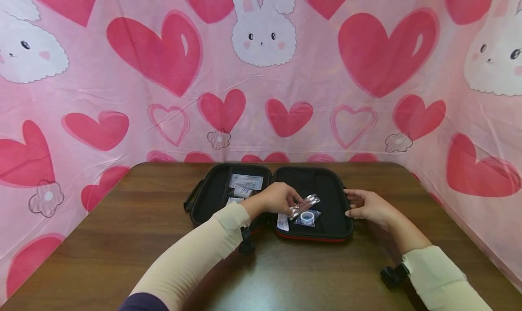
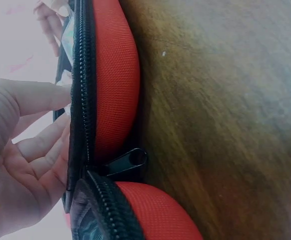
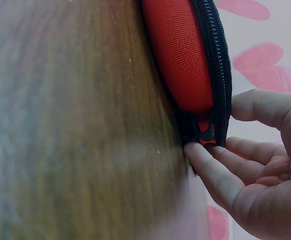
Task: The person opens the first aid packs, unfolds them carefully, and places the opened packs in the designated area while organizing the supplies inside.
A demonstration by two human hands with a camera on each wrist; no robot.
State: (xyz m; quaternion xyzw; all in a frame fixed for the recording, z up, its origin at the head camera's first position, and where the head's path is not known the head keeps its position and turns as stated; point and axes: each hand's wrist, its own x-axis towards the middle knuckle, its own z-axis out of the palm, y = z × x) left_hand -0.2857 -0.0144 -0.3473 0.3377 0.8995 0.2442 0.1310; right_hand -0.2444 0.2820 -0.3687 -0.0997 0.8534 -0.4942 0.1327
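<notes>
A zippered case, black inside with a red shell, lies unfolded on the table. My left hand reaches over its right half and pinches a shiny silver and brown packet. Beneath the packet, a roll of tape in a clear bag and a white printed packet lie in that half. At the case's right edge, my right hand holds the rim between thumb and fingers, beside the zipper pull. In the left wrist view, the rim hides the left fingertips and the packet.
In the case's left half are a clear packet, a white roll and another white packet, partly hidden by the left forearm. A handle sticks out at left. The wooden table ends at a pink heart-print cloth.
</notes>
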